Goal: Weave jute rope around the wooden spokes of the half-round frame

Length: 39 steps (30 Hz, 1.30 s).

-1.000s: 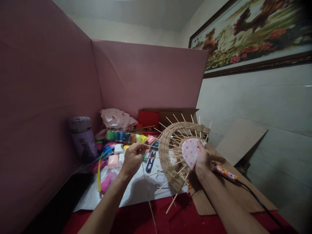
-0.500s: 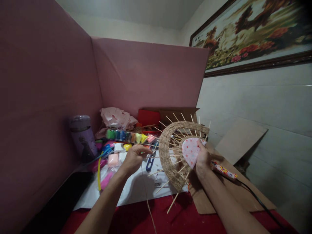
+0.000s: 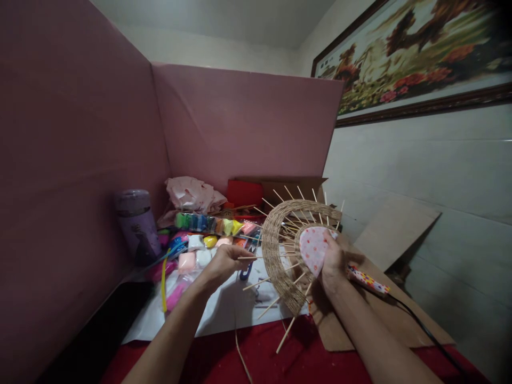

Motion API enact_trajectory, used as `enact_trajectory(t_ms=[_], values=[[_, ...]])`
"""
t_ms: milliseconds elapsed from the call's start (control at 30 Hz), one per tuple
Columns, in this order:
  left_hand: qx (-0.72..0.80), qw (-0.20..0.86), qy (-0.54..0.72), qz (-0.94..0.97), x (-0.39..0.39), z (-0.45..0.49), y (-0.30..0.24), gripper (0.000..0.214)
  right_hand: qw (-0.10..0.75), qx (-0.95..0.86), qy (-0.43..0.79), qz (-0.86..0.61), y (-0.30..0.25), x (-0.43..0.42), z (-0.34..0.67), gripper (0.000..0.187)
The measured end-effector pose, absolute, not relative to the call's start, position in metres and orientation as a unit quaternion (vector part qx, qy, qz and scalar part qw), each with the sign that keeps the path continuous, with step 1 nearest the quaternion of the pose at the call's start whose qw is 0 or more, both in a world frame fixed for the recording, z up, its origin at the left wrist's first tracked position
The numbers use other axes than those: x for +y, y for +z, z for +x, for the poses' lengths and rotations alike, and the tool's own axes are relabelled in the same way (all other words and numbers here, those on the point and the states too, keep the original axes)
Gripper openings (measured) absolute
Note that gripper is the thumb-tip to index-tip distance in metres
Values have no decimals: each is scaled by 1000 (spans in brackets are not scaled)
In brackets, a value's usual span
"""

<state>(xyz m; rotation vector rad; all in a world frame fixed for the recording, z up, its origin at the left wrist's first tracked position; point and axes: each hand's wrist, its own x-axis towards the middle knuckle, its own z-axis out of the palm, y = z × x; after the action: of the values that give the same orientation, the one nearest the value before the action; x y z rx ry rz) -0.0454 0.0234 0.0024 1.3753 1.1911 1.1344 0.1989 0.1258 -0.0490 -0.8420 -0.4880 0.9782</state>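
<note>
My right hand (image 3: 334, 261) grips a half-round fan woven from twine over thin wooden sticks (image 3: 276, 282), its thumb on the pink dotted fabric centre (image 3: 314, 246). The stick ends poke out past the woven band like rays. On the left side, my left hand (image 3: 224, 264) is closed in a pinch beside the tip of one stick. A loose strand of twine (image 3: 239, 341) hangs below that hand; its upper end is hidden by the fingers. Blue-handled snips (image 3: 245, 273) lie on the white sheet behind, partly covered.
Bagged coloured clay (image 3: 196, 260) is spread at the left, near a purple tumbler (image 3: 138, 226) and crumpled pink fabric (image 3: 194, 194). A flower-patterned tool handle (image 3: 368, 278) with a black cord lies on brown cardboard (image 3: 336, 333). Red cloth (image 3: 212, 362) covers the front edge.
My left hand has shifted slightly down, and a stick tip now shows in front of its fingers. The hanging twine has swung a little. My right hand and the fan are nearly still.
</note>
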Motion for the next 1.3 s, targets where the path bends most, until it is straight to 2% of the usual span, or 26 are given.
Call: enact_trajectory(t_ms=[733, 1033, 1300], values=[[452, 521, 431, 582, 18, -36, -3, 31, 765, -193, 439, -429, -45, 123, 198, 33], [494, 491, 447, 561, 17, -36, 4, 31, 784, -153, 371, -474, -31, 113, 197, 26], [514, 414, 472, 584, 21, -34, -2, 21, 788, -173, 370, -462, -31, 113, 196, 37]])
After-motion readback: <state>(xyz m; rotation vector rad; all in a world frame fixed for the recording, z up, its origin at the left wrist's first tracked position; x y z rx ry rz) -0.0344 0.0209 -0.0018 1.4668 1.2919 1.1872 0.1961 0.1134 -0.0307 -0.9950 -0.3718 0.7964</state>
